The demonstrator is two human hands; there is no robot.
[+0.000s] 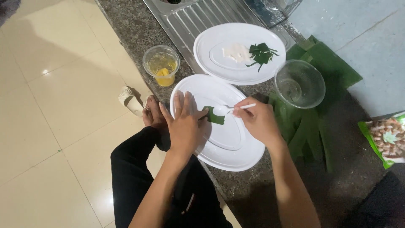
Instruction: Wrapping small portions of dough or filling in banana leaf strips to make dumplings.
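My left hand point(184, 122) lies flat on the near white oval plate point(236, 156), its thumb pinning a small green leaf piece point(216, 117). Held in my right hand point(257, 120) is a white plastic spoon point(228, 109) whose bowl rests on that leaf piece. A second white oval plate point(211, 63) farther back carries a white paste point(237, 52) and several cut green leaf pieces point(262, 53).
A clear plastic cup point(161, 65) with yellow filling stands left of the plates. An empty clear bowl point(299, 83) sits on green banana leaves point(325, 67) at right. A metal sink drainboard point(198, 17) lies behind. A packet point(386, 139) is at far right. Tiled floor lies left.
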